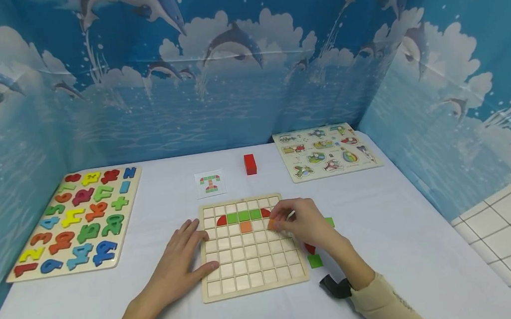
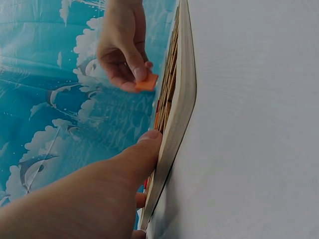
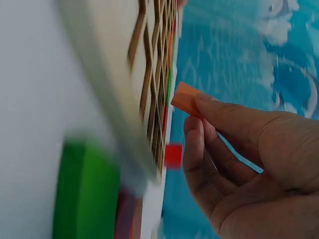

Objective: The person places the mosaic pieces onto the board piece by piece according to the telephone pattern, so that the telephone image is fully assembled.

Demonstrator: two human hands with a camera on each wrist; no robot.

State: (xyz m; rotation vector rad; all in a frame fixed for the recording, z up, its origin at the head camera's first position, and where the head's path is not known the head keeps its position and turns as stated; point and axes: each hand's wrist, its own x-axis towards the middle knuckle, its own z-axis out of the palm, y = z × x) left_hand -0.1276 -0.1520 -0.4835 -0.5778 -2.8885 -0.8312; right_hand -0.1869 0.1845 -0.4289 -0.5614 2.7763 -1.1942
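A wooden grid board lies on the white table. In its upper part, three green squares form a row between two red rounded pieces, and an orange square sits below the middle green one. My right hand pinches another orange square tile between thumb and fingers, raised over the board's right side. At the left edge, my left hand rests with fingers spread, its thumb on the frame.
Loose green and red pieces lie right of the board, partly behind the right forearm. Beyond it are a pattern card and a red block. A number puzzle stands left, a vehicle puzzle back right.
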